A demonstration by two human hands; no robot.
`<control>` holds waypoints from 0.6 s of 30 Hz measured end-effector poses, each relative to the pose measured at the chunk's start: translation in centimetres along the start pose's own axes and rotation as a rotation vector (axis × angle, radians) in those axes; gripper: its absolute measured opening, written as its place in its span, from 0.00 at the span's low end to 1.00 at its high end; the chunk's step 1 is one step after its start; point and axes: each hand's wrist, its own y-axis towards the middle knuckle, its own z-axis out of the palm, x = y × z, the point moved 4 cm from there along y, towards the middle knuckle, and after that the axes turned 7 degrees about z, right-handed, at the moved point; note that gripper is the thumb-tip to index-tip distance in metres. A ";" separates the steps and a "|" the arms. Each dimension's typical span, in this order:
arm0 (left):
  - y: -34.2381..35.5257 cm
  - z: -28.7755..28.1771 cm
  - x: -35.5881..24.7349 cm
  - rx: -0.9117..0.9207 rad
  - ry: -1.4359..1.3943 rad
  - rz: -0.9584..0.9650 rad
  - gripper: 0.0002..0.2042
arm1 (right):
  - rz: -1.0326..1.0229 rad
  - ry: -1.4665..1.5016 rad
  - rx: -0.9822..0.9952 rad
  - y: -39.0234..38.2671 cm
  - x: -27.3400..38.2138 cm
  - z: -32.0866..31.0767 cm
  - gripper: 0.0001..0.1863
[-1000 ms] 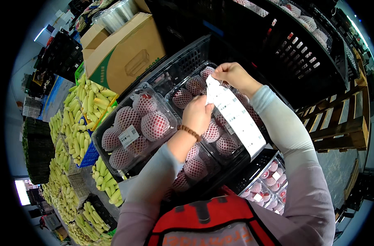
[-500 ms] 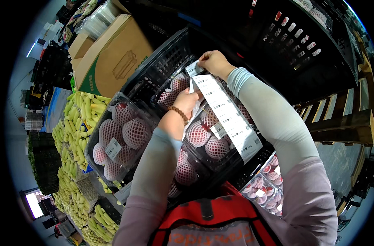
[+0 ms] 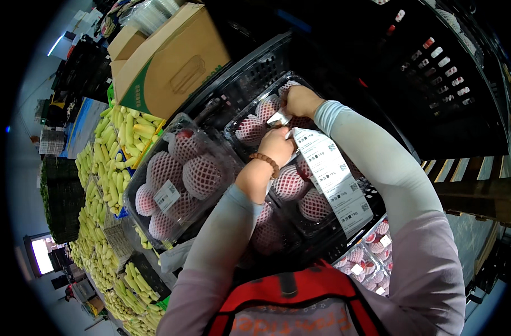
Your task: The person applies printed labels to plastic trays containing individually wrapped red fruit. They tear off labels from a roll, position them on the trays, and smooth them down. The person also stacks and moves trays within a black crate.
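My left hand (image 3: 277,147), a beaded bracelet at its wrist, is closed on a strip of white printed labels (image 3: 335,182), whose long end hangs toward the lower right. My right hand (image 3: 301,102) pinches a white label (image 3: 279,117) low over a clear plastic box of fruit (image 3: 250,129) at the far side. Whether that label touches the lid, I cannot tell. Round reddish fruits in foam nets fill the boxes. Beneath the strip lies another box of fruit (image 3: 313,204). To the left a labelled box of fruit (image 3: 180,179) rests tilted.
The boxes sit in and on a black plastic crate (image 3: 255,78). An open cardboard carton (image 3: 171,61) stands at the far left, beside piles of pale green squash-like vegetables (image 3: 98,185). Black crates (image 3: 429,73) and a wooden pallet (image 3: 479,190) are on the right. More labelled fruit boxes (image 3: 367,260) lie lower right.
My right hand has moved down and right with a label now between its fingers, apart from the spread strip. My left hand and the strip have shifted right. The view has turned slightly.
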 end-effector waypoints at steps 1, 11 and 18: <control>-0.3 -0.2 -0.2 -0.033 0.024 0.035 0.13 | 0.015 -0.013 -0.028 -0.9 0.5 -0.7 0.12; -19.6 -12.5 -16.0 0.323 -0.166 0.984 0.04 | -0.238 0.629 -0.018 -7.7 8.8 -4.7 0.17; -35.7 -26.4 -4.2 -0.417 0.336 0.420 0.07 | -0.127 1.125 0.361 -9.8 18.1 0.1 0.37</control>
